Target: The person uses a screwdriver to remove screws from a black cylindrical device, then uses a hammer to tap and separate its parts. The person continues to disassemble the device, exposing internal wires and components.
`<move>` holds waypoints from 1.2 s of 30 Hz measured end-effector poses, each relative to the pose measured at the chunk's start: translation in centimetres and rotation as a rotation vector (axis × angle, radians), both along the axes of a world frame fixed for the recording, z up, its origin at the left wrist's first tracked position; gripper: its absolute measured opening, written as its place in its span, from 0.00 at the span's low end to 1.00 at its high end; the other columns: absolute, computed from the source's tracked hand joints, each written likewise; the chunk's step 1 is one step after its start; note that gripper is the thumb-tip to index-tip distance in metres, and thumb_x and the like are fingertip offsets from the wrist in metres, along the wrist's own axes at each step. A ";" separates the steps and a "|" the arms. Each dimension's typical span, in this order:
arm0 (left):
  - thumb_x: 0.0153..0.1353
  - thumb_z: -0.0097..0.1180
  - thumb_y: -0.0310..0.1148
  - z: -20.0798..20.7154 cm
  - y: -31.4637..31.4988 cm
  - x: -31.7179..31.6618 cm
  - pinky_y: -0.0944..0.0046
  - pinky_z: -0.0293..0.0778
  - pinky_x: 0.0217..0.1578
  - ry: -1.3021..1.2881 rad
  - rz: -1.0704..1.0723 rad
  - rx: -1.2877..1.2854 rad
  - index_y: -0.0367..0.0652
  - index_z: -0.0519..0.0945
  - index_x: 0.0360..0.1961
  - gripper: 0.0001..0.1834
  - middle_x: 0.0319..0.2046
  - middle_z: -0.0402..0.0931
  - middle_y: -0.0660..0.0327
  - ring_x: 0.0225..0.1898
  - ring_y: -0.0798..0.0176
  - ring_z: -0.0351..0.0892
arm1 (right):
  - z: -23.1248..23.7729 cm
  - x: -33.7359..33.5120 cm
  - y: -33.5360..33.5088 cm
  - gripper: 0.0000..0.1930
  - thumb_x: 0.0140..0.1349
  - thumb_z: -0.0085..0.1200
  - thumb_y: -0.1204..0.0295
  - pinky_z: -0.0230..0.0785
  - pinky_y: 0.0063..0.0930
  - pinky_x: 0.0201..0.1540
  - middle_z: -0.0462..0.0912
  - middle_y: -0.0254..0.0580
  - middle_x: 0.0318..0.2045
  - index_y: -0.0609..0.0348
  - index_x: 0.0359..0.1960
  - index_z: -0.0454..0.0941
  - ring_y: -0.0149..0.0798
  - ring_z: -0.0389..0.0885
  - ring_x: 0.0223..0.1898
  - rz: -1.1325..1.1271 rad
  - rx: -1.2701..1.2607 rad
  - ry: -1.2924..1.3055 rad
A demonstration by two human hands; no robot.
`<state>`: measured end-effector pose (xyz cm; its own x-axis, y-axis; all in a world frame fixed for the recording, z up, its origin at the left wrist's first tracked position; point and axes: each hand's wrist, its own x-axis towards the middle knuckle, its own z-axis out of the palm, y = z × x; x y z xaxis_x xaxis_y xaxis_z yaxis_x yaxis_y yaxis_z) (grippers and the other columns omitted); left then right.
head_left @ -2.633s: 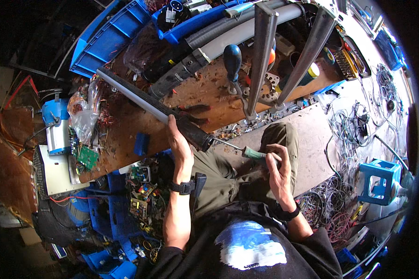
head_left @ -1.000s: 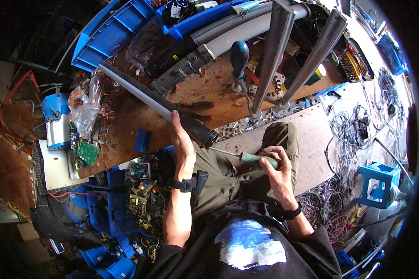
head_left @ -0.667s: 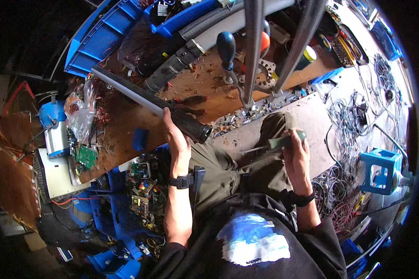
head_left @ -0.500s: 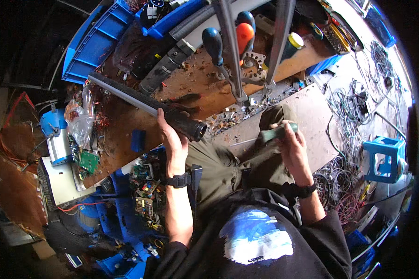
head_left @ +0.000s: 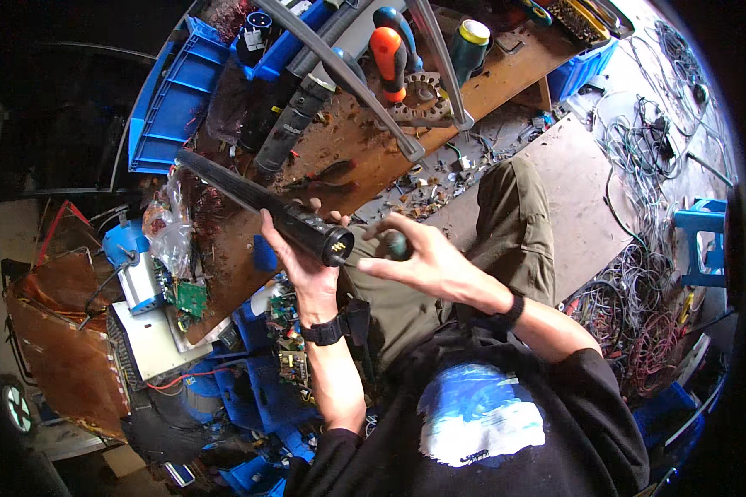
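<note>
My left hand (head_left: 305, 263) is closed round a long black tube-shaped device (head_left: 257, 201), which slants from the upper left down toward my lap. Several gold pins show in its round near end. Close by that end, my right hand (head_left: 427, 258) holds a screwdriver (head_left: 395, 244) by its green handle, thumb and fingers spread about the grip. The screwdriver's shaft reaches toward the rim of the pinned end; whether the tip sits in a screw I cannot tell. Part of the left fingers is hidden behind the tube.
A wooden bench (head_left: 373, 166) bears a similar black tube (head_left: 286, 128), pliers (head_left: 331, 174), an orange-handled tool (head_left: 387, 62) and scraps. Metal legs (head_left: 348, 79) rise in front of it. Cables lie tangled at right near a blue stool (head_left: 702, 240). Circuit boards (head_left: 294, 369) fill a bin at left.
My right hand has moved left, bringing the screwdriver from beside my knee to the tube's end. My left hand still holds the tube. The view has shifted.
</note>
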<state>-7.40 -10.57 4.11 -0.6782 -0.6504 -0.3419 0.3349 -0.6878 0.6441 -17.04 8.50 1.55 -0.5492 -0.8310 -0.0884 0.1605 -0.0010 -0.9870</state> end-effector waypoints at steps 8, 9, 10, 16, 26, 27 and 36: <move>0.68 0.53 0.67 -1.4 0.9 0.4 0.40 0.84 0.47 -0.173 0.072 -0.039 0.46 0.76 0.45 0.31 0.41 0.82 0.56 0.37 0.49 0.84 | -0.5 2.5 -3.6 0.37 0.54 0.73 0.46 0.78 0.42 0.44 0.86 0.61 0.36 0.69 0.51 0.77 0.51 0.88 0.38 -0.105 -0.033 0.139; 0.68 0.53 0.67 -1.5 0.9 0.4 0.39 0.84 0.47 -0.157 0.059 -0.037 0.46 0.76 0.45 0.31 0.41 0.82 0.56 0.37 0.49 0.84 | -0.6 2.7 -3.4 0.36 0.54 0.73 0.48 0.78 0.43 0.43 0.86 0.61 0.36 0.69 0.51 0.77 0.52 0.88 0.38 -0.112 -0.045 0.131; 0.69 0.53 0.67 -1.6 1.0 0.4 0.36 0.83 0.48 -0.174 0.081 -0.071 0.45 0.76 0.46 0.32 0.42 0.81 0.55 0.37 0.48 0.84 | -0.7 2.7 -3.1 0.35 0.55 0.73 0.49 0.78 0.43 0.42 0.86 0.61 0.36 0.69 0.50 0.77 0.52 0.88 0.37 -0.101 -0.039 0.122; 0.70 0.51 0.66 -1.8 1.7 0.5 0.34 0.83 0.48 -0.091 0.081 -0.052 0.44 0.75 0.47 0.31 0.43 0.82 0.54 0.36 0.46 0.85 | -0.4 3.0 -2.4 0.32 0.56 0.72 0.53 0.75 0.42 0.34 0.84 0.56 0.30 0.67 0.50 0.75 0.47 0.86 0.30 -0.108 0.001 0.177; 0.71 0.51 0.65 -0.5 1.1 0.6 0.36 0.81 0.53 -0.106 0.067 -0.056 0.42 0.77 0.46 0.31 0.42 0.83 0.55 0.36 0.48 0.86 | 0.5 3.0 -1.4 0.33 0.55 0.78 0.64 0.77 0.34 0.49 0.86 0.48 0.44 0.64 0.57 0.72 0.33 0.83 0.46 -0.078 -0.215 0.130; 0.71 0.51 0.65 0.1 1.2 0.5 0.36 0.81 0.54 -0.101 0.068 -0.048 0.42 0.77 0.46 0.31 0.42 0.83 0.56 0.37 0.49 0.86 | 0.7 3.2 -1.3 0.33 0.55 0.78 0.66 0.77 0.34 0.50 0.86 0.48 0.45 0.64 0.57 0.71 0.34 0.84 0.47 -0.092 -0.241 0.119; 0.76 0.46 0.57 6.7 4.0 0.3 0.46 0.76 0.64 -0.022 0.085 -0.331 0.37 0.80 0.42 0.30 0.38 0.83 0.53 0.41 0.58 0.84 | 4.0 4.7 -2.8 0.35 0.56 0.77 0.67 0.79 0.37 0.51 0.83 0.57 0.48 0.62 0.60 0.69 0.48 0.87 0.49 -0.245 -0.506 0.107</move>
<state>-7.12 -6.61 10.82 -0.6119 -0.7822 -0.1170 0.3651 -0.4106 0.8355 -12.36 5.70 5.51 -0.7148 -0.6027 0.3546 -0.0050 -0.5027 -0.8645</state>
